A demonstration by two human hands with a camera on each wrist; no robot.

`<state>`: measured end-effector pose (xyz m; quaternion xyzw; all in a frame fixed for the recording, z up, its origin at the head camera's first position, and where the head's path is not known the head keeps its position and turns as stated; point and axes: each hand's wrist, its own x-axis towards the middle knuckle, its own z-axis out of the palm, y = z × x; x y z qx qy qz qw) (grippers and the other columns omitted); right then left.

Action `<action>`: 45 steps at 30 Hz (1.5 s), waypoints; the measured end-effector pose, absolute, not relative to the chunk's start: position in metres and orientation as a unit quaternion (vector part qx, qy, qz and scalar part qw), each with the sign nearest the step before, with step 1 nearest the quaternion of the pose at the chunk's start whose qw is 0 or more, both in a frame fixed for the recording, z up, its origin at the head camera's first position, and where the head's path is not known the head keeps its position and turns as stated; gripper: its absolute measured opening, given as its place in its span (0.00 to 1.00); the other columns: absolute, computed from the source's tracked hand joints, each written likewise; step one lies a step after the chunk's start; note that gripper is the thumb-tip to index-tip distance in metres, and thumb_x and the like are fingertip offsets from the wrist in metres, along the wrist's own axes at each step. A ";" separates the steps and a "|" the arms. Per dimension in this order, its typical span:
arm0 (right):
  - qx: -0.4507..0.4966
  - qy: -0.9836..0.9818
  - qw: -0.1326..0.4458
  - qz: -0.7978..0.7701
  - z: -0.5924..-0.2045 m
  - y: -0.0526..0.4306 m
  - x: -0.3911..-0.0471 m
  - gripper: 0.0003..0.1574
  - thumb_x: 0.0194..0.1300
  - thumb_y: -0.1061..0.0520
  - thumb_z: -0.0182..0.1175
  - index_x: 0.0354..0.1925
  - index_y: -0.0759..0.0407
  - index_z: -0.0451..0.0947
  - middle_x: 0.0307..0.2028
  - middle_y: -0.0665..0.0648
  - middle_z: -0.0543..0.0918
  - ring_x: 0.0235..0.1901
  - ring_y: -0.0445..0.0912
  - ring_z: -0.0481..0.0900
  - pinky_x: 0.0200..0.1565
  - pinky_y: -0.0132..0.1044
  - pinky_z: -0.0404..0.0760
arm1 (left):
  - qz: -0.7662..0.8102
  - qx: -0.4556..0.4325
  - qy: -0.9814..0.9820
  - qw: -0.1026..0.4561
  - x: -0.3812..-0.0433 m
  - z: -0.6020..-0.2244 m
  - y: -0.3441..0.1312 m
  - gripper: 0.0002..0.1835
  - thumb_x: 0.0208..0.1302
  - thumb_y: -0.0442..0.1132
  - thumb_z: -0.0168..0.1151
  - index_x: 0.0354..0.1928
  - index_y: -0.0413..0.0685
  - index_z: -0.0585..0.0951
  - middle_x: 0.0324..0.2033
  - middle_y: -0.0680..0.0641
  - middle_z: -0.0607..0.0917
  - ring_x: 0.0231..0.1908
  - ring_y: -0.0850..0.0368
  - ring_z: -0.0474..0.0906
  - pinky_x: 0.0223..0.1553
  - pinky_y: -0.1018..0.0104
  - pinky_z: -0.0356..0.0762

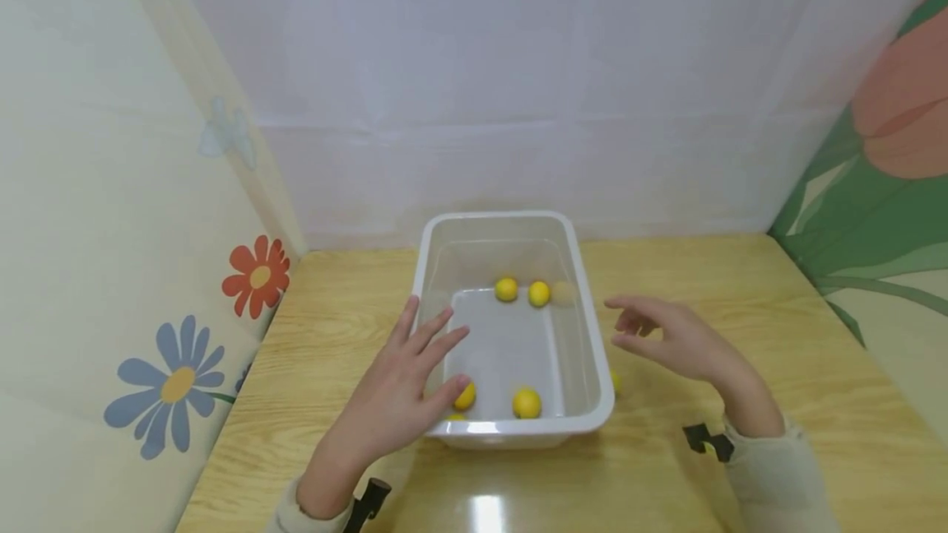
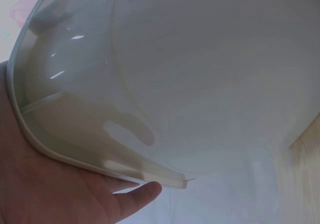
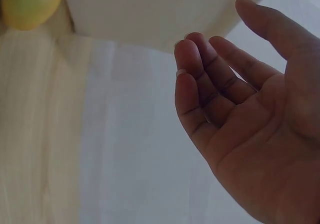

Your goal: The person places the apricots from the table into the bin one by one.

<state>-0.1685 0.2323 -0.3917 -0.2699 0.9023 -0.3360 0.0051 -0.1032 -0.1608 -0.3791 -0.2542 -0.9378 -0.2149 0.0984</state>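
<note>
A white plastic tub (image 1: 511,426) stands on the wooden table with several small round yellow fruits in it. Two fruits (image 1: 507,289) lie at its far end, while another fruit (image 1: 527,403) is near the front wall. My left hand (image 1: 396,393) lies over the tub's left rim with its fingers spread, partly covering a fruit (image 1: 464,396) in the near left corner. To the right of the tub, my right hand (image 1: 670,338) hovers with relaxed, slightly bent fingers and nothing in it. One more fruit (image 3: 31,3) sits on the table beside the tub's right wall, mostly hidden in the head view.
The wooden table (image 1: 333,327) reaches back to a white cloth wall (image 1: 474,89). Side panels printed with flowers border it on the left (image 1: 170,385) and right (image 1: 889,253). Black straps with small mounts (image 1: 708,442) are worn at both wrists.
</note>
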 end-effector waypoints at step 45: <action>-0.280 0.884 0.156 -0.341 -0.449 0.244 -0.160 0.35 0.63 0.49 0.70 0.62 0.67 0.76 0.36 0.48 0.84 0.36 0.39 0.81 0.38 0.34 0.82 | -0.226 -0.252 -0.936 0.095 -0.102 -0.378 -0.160 0.30 0.70 0.57 0.60 0.70 0.55 0.75 0.75 0.47 0.66 0.79 0.36 0.40 0.70 0.33 0.56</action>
